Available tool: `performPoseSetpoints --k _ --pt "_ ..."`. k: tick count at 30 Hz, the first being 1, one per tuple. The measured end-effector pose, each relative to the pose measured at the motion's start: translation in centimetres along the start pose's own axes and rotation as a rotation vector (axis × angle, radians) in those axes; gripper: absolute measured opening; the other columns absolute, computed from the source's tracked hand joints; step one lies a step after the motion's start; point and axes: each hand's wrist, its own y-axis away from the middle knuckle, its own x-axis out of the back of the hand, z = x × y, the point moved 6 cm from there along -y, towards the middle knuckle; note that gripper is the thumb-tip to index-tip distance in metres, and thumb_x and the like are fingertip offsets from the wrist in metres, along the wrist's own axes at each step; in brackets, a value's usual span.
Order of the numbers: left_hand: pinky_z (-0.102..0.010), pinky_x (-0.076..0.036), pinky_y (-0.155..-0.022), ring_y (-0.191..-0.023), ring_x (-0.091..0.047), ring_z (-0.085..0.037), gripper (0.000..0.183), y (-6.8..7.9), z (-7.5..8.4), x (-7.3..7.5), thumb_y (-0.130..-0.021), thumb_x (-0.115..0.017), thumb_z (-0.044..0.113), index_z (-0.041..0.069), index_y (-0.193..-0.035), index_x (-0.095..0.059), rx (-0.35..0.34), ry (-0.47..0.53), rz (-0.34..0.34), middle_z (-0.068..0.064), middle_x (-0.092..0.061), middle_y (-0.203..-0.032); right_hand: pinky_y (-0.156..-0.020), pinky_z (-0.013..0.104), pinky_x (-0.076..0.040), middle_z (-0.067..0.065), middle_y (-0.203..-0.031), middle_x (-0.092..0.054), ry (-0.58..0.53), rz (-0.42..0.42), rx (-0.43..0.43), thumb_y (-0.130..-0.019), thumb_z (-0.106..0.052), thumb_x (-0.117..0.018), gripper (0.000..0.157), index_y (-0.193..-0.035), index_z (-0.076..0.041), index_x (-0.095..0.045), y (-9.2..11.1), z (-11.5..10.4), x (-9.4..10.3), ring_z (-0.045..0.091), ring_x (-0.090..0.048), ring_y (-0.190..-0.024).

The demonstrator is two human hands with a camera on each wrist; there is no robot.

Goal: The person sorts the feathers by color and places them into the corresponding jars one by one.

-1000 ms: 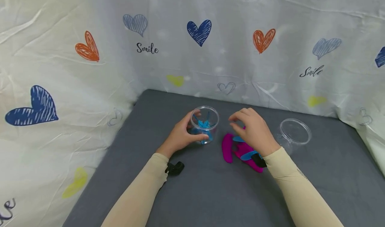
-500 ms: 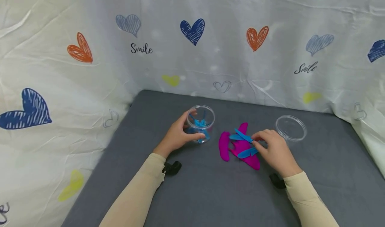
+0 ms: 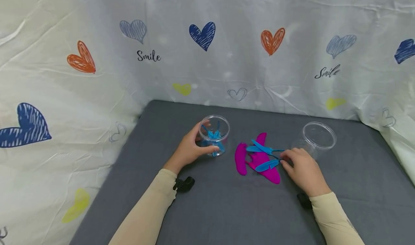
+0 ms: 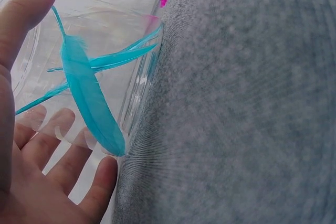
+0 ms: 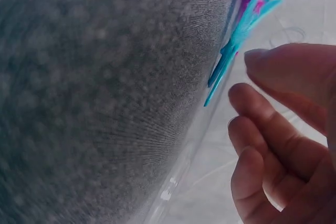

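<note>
My left hand [image 3: 188, 149] grips a clear plastic jar [image 3: 228, 130] around its side, thumb in front. Several blue feathers [image 4: 89, 93] stand crossed inside it, plainly seen through its wall in the left wrist view. To the right, pink feathers [image 3: 241, 159] lie in a small pile on the cloth, with blue feathers [image 3: 262, 147] across them, quills pointing right. Beside those quills is my right hand [image 3: 304, 171], fingers loosely bent. In the right wrist view a gap shows between its fingertips and the blue quills [image 5: 218, 77], and nothing is between thumb and fingers.
A second clear jar [image 3: 319, 146] stands behind the right hand, its contents not visible. Grey cloth [image 3: 240, 212] covers the table. White curtains [image 3: 240, 68] printed with hearts hang behind and at the left.
My right hand came down and rightward from above the pile, touched a blue feather half a second ago, and is now slightly right of it. The left hand keeps holding the jar.
</note>
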Motion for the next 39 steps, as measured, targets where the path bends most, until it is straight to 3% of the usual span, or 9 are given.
performPoseSetpoints --k 21,31,39 --pt "-0.048 -0.044 -0.111 -0.135 -0.049 -0.013 0.095 0.0 0.0 0.0 -0.072 -0.085 0.059 0.055 -0.149 -0.030 -0.002 -0.004 -0.004 0.008 -0.046 -0.154 -0.075 0.043 -0.049 0.004 -0.092 -0.065 -0.017 -0.061 0.009 -0.087 -0.008 -0.077 0.009 -0.095 -0.012 -0.076 -0.3 0.3 -1.0 0.025 -0.056 -0.088" --pt "-0.048 -0.044 -0.110 -0.135 -0.049 -0.014 0.095 0.0 -0.1 0.0 -0.072 -0.085 0.059 0.054 -0.149 -0.030 -0.003 -0.002 -0.002 0.009 -0.046 -0.154 -0.072 0.039 -0.047 0.002 -0.090 -0.061 -0.018 -0.067 0.064 -0.084 -0.004 -0.078 0.013 -0.087 -0.015 -0.073 -0.3 -0.1 -0.5 0.023 -0.053 -0.086" --pt "-0.048 -0.045 -0.110 -0.133 -0.049 -0.011 0.094 0.0 -0.1 0.0 -0.072 -0.085 0.059 0.055 -0.149 -0.030 -0.007 -0.001 0.000 0.006 -0.046 -0.154 -0.077 0.041 -0.052 -0.002 -0.091 -0.069 -0.061 -0.083 0.073 -0.088 -0.009 -0.077 0.010 -0.092 -0.016 -0.071 -0.7 -0.2 0.1 0.019 -0.059 -0.087"
